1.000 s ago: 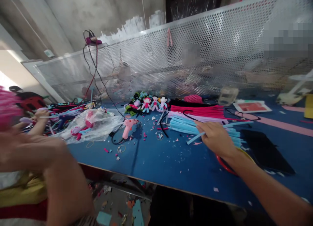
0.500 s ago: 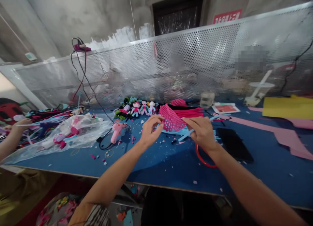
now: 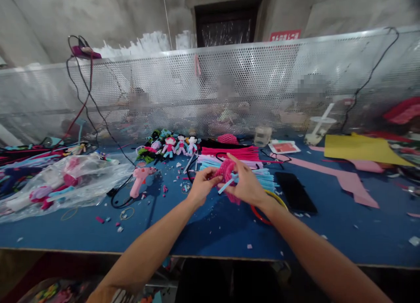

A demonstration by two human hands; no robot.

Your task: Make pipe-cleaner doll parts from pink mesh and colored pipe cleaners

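A bright pink net-like piece (image 3: 227, 168) is bunched between my two hands above the table. My left hand (image 3: 201, 188) pinches its left edge with thumb and fingertips. On its right side, my right hand (image 3: 248, 183) has the index finger raised along the net, while a light blue pipe cleaner (image 3: 225, 186) pokes out leftward from its lower fingers. Part of the net hangs below, partly covered by that hand. Behind them lie bundles of light blue pipe cleaners (image 3: 265, 177) and deep pink pipe cleaners (image 3: 234, 152).
Left of my hands lie a pink glue gun (image 3: 139, 180) with its cord, small dolls (image 3: 181, 144) and a plastic bag (image 3: 110, 176). To the right are a black phone (image 3: 295, 191), red and yellow rings (image 3: 262, 216), and a drink cup (image 3: 320, 129). A perforated metal screen (image 3: 197, 93) stands behind.
The net was spread wide between my hands; now it is gathered and narrower. My right hand has moved closer to my left and turned. The view has swung to the right.
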